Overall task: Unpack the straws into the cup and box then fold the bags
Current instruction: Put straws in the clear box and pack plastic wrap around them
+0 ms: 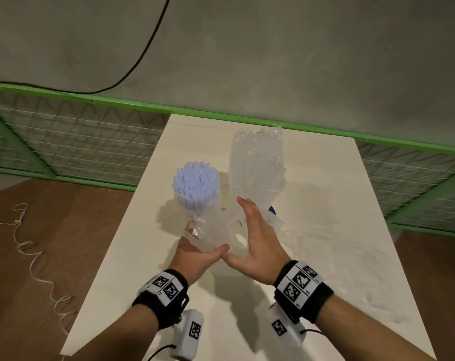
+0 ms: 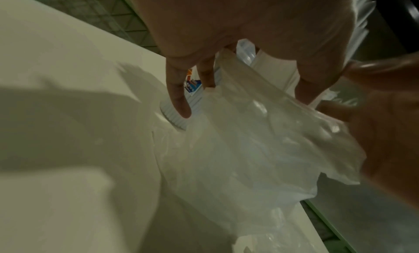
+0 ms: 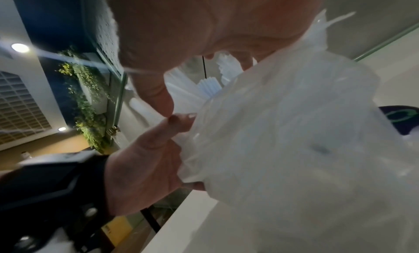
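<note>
Left hand [image 1: 195,256] has its grip curled around a crumpled clear bag [image 1: 212,234] mid-frame over the counter [image 1: 325,256], while the right hand [image 1: 257,241] is flat-fingered, pressing the bag's other side. Blue straws [image 1: 196,185] stand bunched in the cup [image 2: 179,117] just above-left of the hands; another clear bag of straws [image 1: 256,165] stands upright to its right.

Black cable [image 1: 145,48] on grey wall [image 1: 273,48], green-framed mesh fence [image 1: 65,142], white cord [image 1: 36,259] on brown floor [image 1: 39,230].

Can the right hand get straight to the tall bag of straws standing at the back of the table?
Probably yes. The right hand is open, its fingertips already near the base of the tall bag of straws, with nothing between them. The left hand holds the empty bag off to the side.
</note>
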